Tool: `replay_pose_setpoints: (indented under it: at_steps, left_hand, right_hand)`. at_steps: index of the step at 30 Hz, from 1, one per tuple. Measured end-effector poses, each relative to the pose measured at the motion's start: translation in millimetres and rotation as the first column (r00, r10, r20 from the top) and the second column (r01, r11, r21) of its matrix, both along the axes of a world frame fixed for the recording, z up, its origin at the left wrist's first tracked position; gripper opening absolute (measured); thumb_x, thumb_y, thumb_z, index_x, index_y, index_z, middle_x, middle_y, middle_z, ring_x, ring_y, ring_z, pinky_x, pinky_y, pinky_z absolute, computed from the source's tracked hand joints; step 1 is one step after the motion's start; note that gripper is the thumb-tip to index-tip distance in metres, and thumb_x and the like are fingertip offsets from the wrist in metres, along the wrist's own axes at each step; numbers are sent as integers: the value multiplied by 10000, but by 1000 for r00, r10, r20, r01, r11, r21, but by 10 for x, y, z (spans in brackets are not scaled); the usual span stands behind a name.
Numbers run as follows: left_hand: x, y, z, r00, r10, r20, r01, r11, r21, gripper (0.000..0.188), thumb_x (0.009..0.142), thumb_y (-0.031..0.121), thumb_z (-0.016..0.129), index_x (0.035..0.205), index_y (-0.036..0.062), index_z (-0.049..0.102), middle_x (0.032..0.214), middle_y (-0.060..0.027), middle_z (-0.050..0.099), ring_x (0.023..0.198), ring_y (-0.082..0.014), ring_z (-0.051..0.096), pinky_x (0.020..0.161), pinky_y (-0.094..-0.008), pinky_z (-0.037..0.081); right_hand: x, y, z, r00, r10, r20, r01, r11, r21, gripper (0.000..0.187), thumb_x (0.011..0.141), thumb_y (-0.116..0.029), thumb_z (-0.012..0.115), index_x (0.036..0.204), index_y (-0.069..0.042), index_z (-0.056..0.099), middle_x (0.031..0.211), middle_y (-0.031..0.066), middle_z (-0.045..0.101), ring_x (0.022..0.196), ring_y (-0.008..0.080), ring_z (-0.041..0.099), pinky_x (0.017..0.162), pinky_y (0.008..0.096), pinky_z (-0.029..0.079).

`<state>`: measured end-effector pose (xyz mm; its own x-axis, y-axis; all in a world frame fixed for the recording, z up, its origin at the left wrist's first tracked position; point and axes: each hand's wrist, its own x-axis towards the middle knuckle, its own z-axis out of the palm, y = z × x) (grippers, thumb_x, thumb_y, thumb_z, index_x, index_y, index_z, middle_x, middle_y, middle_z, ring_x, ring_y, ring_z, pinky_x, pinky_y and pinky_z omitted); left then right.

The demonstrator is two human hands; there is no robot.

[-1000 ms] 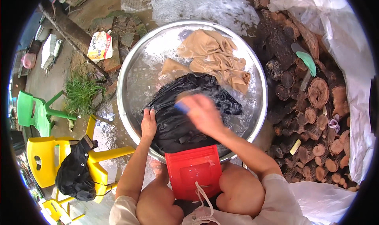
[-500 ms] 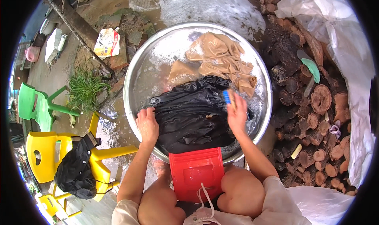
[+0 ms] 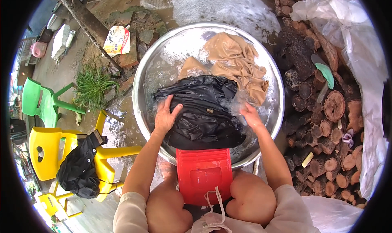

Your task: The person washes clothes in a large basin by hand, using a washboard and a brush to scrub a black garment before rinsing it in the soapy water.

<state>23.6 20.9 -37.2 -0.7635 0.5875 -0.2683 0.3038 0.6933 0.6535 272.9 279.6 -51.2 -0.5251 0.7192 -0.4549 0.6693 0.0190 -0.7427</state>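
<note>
A wet black garment (image 3: 200, 114) is spread in a large round metal basin (image 3: 136, 92), its near edge over a red plastic board (image 3: 204, 178) between my knees. My left hand (image 3: 165, 118) lies on the garment's left part, with fingers stretched and thumb apart. At its right edge is my right hand (image 3: 251, 116), where splashing water blurs the fingertips. The blue-bristled brush seen earlier there cannot be made out now. Tan cloth (image 3: 237, 61) lies bunched in the sudsy water at the basin's far right.
Stacked logs (image 3: 322, 127) and a white plastic sheet (image 3: 359, 53) line the right side. On the left stand a yellow chair (image 3: 43, 153) bearing a black garment (image 3: 81, 167) and a green chair (image 3: 38, 100). A detergent pouch (image 3: 117, 41) lies beyond the grass (image 3: 94, 88).
My left hand has moved from the basin's left edge onto the black garment. My right hand has lowered slightly amid splashing water, and the brush has gone from sight. The garment has shifted.
</note>
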Motion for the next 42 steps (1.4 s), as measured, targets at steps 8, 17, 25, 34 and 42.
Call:
replay_pose_setpoints:
  at_steps: [8, 17, 25, 34, 42]
  left_hand:
    - [678, 514, 1084, 962, -219, -165, 253, 942, 221, 278, 842, 327, 618, 773, 64, 560, 638, -169, 602, 629, -379, 616, 559, -457, 492]
    - [561, 367, 648, 897, -305, -319, 321, 947, -3, 294, 802, 403, 642, 913, 131, 641, 967, -138, 609, 908, -302, 610, 688, -457, 501]
    - [612, 476, 412, 724, -599, -341, 526, 800, -290, 739, 843, 571, 527, 1426, 152, 352, 1508, -181, 240, 1414, -321, 187, 1018, -663, 220]
    - [672, 351, 643, 537, -812, -228, 627, 565, -536, 690, 923, 482, 438, 1463, 96, 253, 1495, -226, 241, 1395, -370, 198, 1031, -640, 242]
    - [649, 86, 803, 539, -823, -178, 620, 531, -578, 709, 918, 450, 455, 1475, 85, 209, 1504, -216, 230, 1404, -358, 184, 1066, -605, 212]
  right_hand:
    - [160, -422, 131, 847, -471, -249, 361, 851, -381, 439, 880, -162, 616, 1283, -14, 520, 1057, 44, 623, 948, 126, 559, 869, 266, 430]
    - [-118, -926, 494, 933, 296, -206, -156, 845, 511, 538, 818, -56, 557, 1344, -74, 444, 1244, 221, 441, 1079, 414, 519, 896, 405, 462]
    - [-367, -385, 726, 942, 220, -254, -168, 962, 214, 488, 805, -204, 680, 1257, -95, 532, 1071, 150, 610, 987, 275, 601, 850, 362, 476]
    - [690, -282, 1149, 975, 196, 107, -223, 836, 502, 286, 824, -151, 659, 1055, -38, 533, 1011, 157, 630, 895, 257, 655, 731, 356, 540]
    - [1772, -178, 1881, 140, -855, -500, 123, 516, -848, 419, 813, -184, 646, 1173, -22, 503, 1134, 192, 596, 1013, 355, 618, 792, 427, 523]
